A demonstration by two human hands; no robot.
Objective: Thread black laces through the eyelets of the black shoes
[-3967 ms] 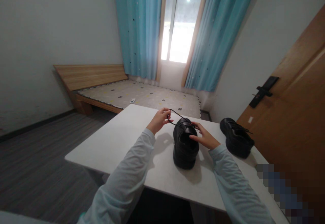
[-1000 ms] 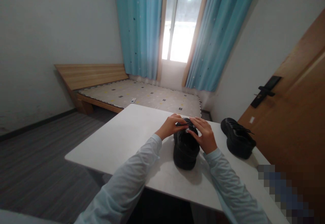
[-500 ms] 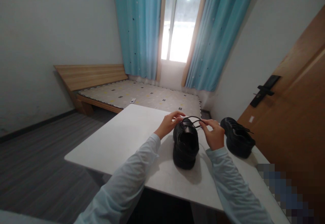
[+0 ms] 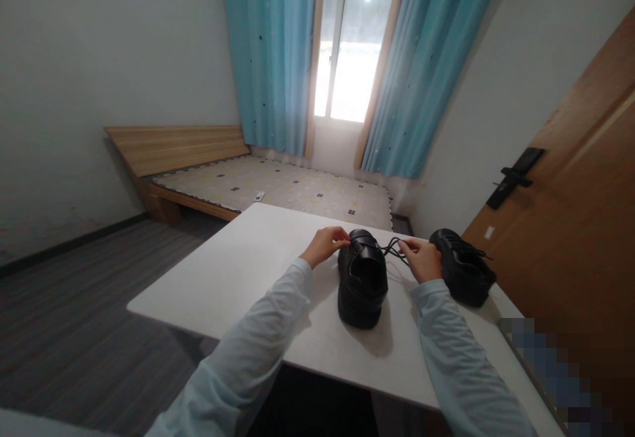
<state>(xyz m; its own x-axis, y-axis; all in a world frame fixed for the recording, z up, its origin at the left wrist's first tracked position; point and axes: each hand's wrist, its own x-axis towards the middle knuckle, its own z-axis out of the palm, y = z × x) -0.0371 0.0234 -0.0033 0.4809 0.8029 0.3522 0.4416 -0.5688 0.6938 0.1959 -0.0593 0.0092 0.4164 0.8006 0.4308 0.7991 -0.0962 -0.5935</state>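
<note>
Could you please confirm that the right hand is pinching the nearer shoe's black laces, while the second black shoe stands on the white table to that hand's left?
The side is wrong: in the head view, the second black shoe stands to the right hand's right, on the white table. That hand is indeed pinching the nearer shoe's black laces.

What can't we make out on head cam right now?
Head view:
Left hand: whether it pinches a lace; detail too small.
Laces: their run past the right hand, hidden by its fingers.
Shoe between the hands: inside lost in shadow.
Door: cut off by right edge.
Lower-right patch: pixelated.
</note>
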